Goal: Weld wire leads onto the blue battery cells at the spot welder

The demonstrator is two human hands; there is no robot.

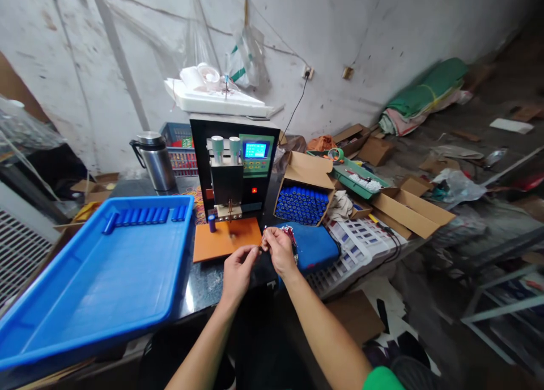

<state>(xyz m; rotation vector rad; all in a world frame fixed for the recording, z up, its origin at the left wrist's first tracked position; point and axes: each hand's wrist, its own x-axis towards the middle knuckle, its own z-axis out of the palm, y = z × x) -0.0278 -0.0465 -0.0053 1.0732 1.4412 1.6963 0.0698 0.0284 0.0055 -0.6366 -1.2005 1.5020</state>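
My left hand and my right hand meet in front of the orange board, each with thumb and finger pinched together. Whatever they pinch is too small to make out. A blue battery cell stands upright on the board, under the head of a black spot welder with a lit blue screen. Beside my right hand, a bundle of thin red and white wires lies on a blue pad.
At left is a blue tray with a row of blue cells at its far end. A cardboard box packed with cells stands right of the welder. Behind are a steel jug and a basket; a green tray lies right.
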